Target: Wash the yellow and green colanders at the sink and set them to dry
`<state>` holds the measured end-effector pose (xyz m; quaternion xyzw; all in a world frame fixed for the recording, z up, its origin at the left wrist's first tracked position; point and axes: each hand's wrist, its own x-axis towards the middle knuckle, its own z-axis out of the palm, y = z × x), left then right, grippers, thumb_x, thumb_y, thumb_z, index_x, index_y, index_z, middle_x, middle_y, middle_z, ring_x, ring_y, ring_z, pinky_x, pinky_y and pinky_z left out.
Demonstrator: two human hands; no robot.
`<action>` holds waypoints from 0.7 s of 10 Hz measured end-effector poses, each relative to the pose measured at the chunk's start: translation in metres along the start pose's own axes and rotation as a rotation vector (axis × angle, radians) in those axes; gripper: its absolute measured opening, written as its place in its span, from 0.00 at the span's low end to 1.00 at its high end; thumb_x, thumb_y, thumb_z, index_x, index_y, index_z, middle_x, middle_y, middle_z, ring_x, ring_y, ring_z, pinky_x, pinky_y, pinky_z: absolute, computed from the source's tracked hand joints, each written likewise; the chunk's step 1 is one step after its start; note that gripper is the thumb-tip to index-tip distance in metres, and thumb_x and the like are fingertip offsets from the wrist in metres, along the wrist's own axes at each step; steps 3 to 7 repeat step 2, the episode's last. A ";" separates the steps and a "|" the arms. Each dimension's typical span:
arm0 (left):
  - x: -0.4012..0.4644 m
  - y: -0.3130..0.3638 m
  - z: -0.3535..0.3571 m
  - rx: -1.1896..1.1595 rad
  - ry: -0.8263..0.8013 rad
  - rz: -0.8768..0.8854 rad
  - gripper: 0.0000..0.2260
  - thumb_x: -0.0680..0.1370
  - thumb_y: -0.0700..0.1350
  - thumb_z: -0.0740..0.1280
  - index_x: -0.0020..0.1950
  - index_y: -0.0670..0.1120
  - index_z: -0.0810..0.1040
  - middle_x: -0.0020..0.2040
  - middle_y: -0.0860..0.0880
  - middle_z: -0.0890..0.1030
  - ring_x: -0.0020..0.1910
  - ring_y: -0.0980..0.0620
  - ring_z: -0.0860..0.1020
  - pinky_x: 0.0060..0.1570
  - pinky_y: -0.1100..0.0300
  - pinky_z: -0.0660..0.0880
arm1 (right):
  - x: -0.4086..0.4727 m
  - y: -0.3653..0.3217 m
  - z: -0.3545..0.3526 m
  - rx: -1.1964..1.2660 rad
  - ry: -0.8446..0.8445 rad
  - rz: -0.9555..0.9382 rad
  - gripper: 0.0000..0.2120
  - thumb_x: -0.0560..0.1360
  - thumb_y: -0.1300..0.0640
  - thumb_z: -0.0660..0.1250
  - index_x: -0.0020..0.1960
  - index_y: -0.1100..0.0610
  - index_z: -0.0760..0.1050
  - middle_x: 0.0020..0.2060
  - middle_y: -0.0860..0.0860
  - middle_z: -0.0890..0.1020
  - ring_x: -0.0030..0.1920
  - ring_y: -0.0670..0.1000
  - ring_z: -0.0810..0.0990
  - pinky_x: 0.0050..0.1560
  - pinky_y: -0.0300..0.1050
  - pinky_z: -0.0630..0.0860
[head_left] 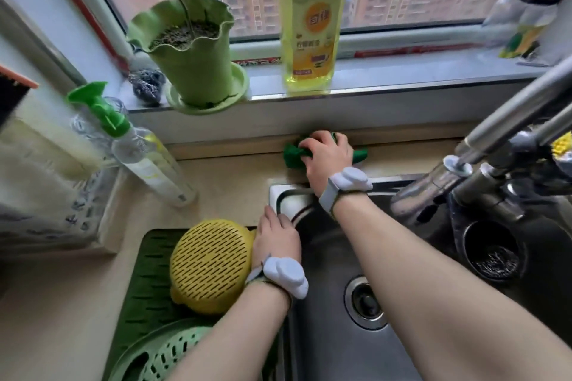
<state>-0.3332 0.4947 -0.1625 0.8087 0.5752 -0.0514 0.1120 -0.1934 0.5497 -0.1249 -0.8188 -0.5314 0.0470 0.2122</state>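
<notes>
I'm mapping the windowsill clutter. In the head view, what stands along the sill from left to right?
Steel scourer → potted plant → yellow dish soap bottle → blurred jar at the far right.

Illegible Chinese label on detergent bottle [311, 25]

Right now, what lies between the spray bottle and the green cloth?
In the head view, only bare beige counter separates the spray bottle from the green cloth.

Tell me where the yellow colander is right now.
The yellow colander lies upside down on the dark green drying mat, left of the sink, with the left hand against its right side and the green colander nearer the camera.
</notes>
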 end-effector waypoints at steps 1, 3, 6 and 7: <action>0.004 -0.007 0.019 0.011 -0.084 0.024 0.29 0.45 0.46 0.84 0.43 0.38 0.85 0.48 0.36 0.84 0.41 0.43 0.84 0.35 0.57 0.79 | 0.008 0.006 -0.001 -0.198 -0.208 0.029 0.18 0.74 0.57 0.62 0.63 0.46 0.72 0.70 0.50 0.67 0.70 0.63 0.58 0.69 0.59 0.54; 0.002 -0.003 0.016 0.002 -0.016 0.071 0.19 0.54 0.39 0.79 0.43 0.35 0.84 0.48 0.33 0.83 0.41 0.40 0.84 0.36 0.55 0.80 | -0.012 -0.004 -0.002 -0.143 -0.175 0.088 0.20 0.74 0.57 0.60 0.65 0.46 0.70 0.72 0.50 0.64 0.73 0.63 0.54 0.70 0.62 0.52; 0.002 -0.003 0.016 0.002 -0.016 0.071 0.19 0.54 0.39 0.79 0.43 0.35 0.84 0.48 0.33 0.83 0.41 0.40 0.84 0.36 0.55 0.80 | -0.012 -0.004 -0.002 -0.143 -0.175 0.088 0.20 0.74 0.57 0.60 0.65 0.46 0.70 0.72 0.50 0.64 0.73 0.63 0.54 0.70 0.62 0.52; 0.002 -0.003 0.016 0.002 -0.016 0.071 0.19 0.54 0.39 0.79 0.43 0.35 0.84 0.48 0.33 0.83 0.41 0.40 0.84 0.36 0.55 0.80 | -0.012 -0.004 -0.002 -0.143 -0.175 0.088 0.20 0.74 0.57 0.60 0.65 0.46 0.70 0.72 0.50 0.64 0.73 0.63 0.54 0.70 0.62 0.52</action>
